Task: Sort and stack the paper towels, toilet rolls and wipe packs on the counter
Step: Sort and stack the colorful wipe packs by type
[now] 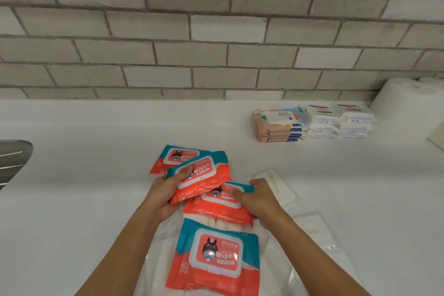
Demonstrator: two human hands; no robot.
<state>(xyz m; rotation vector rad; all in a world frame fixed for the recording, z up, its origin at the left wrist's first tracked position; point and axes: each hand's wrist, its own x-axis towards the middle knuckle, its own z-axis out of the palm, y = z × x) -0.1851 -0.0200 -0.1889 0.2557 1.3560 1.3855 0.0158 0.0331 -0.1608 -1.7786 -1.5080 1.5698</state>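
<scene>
Several red-and-teal wipe packs lie on the white counter (96, 151). My left hand (165, 193) grips one raised pack (204, 178), thumb on its top. Behind it lies another pack (179, 155). My right hand (260, 199) holds the right end of a third pack (216, 209), fingers curled over its top edge. The nearest pack (213, 257) lies on clear-wrapped white tissue packs (158, 257).
At the back right stand a stack of peach wipe packs (280, 127) and two stacks of white packs (338, 121), beside white paper towel rolls (408, 106). Flat white packs (276, 185) lie right of my hands. A metal sink edge (12, 158) is at left.
</scene>
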